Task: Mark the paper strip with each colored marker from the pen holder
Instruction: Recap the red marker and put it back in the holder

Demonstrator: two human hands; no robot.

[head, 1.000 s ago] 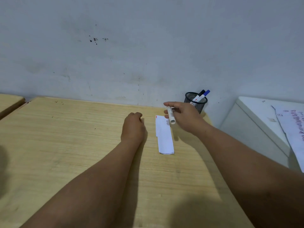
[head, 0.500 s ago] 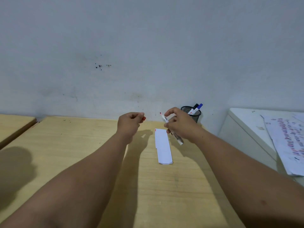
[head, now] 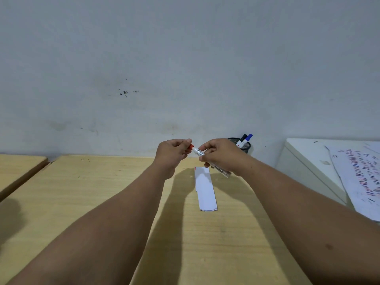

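Marker (head: 207,159) is sitting mid-barrel in the right hand (head: 221,155)'s closed grip, left hand (head: 171,154) pinching its red cap (head: 190,147). Light, stiff, kinda slick plastic. Paper strip (head: 204,189), flimsy, is lying on the table (head: 102,192) at 6 o'clock from the hands.

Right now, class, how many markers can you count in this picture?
3. One red marker is held between the left hand and right hand above the paper strip. A black-capped marker and a blue-capped marker stand in the pen holder, which may hide more.
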